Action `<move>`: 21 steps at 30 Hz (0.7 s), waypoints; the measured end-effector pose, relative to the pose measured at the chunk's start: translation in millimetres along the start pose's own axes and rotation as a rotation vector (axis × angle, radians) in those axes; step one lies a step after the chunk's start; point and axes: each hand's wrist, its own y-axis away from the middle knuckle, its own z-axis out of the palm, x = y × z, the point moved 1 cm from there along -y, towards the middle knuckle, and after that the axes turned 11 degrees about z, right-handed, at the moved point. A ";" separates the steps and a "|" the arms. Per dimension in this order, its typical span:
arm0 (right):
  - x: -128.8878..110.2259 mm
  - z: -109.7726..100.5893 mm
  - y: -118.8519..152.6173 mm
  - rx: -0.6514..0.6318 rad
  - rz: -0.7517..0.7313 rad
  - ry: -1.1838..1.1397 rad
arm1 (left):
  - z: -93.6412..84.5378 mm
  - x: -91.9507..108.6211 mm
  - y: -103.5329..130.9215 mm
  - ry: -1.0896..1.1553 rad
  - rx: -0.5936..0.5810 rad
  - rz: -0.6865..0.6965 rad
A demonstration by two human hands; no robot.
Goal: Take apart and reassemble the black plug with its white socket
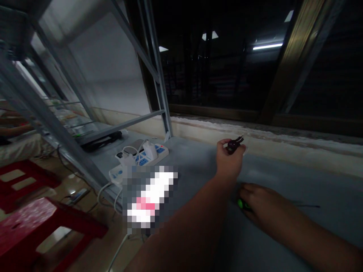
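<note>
My left hand (230, 160) is raised a little above the grey tabletop (195, 155), its fingers closed around a small dark part with two short leads (235, 144). The leads point up and to the right, with pale tips; what exactly the part is does not show clearly. My right hand (259, 200) rests low over the table, closed on a screwdriver (243, 205). Its green and black handle end shows at the fingertips, and the thin dark shaft sticks out beyond the wrist to the right. The palm hides the middle of the screwdriver.
Left of my arms lies a white power strip (155, 153) with blue sockets, plugged-in adapters and white cables. A bright pixelated object (153, 196) is in front of it. A metal frame (163, 94) rises at the back, beside a dark window (215, 75). Red stools (31, 219) stand lower left.
</note>
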 end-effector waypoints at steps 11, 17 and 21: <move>13.3 -6.5 25.9 -0.007 -0.060 0.004 | -5.9 -5.2 -0.2 -0.194 -0.227 0.192; 60.8 -18.8 51.1 0.090 0.027 -0.078 | 0.2 -3.4 10.2 -0.231 -0.439 0.178; 79.4 -32.7 63.7 0.238 0.044 -0.149 | 4.1 -5.8 15.0 -0.231 -0.558 0.132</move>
